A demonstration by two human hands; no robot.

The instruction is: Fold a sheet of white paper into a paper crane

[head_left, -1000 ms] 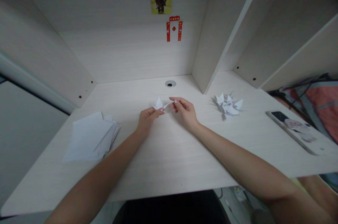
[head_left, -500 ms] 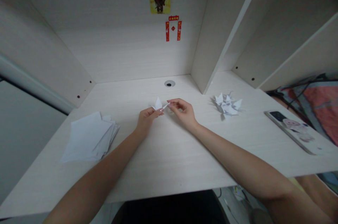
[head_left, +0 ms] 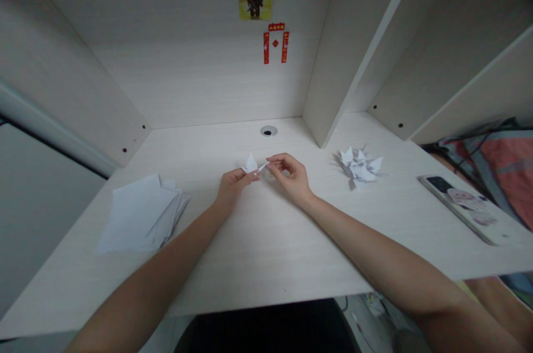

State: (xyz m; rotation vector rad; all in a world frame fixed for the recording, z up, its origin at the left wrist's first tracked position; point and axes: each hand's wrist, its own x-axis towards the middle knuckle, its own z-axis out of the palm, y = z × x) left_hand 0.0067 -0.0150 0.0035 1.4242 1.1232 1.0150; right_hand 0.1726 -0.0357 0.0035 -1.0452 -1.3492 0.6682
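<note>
A small white origami crane is between my hands, above the middle of the desk. My left hand pinches its body between thumb and fingers, and the fingers hide its lower part. One pointed flap stands up over my left thumb. My right hand pinches the thin tip on the crane's right side with thumb and forefinger. Off to the right, several folded paper cranes lie in a cluster. A stack of white paper sheets rests on the left, close to my left forearm.
A phone in a decorated case lies on the desk at the right. Behind it is a red and grey cloth bundle. An upright panel divides the desk's back. A cable hole sits near the back wall.
The view has shifted very slightly. Both hands keep their pinch on the crane, with barely any visible movement.
</note>
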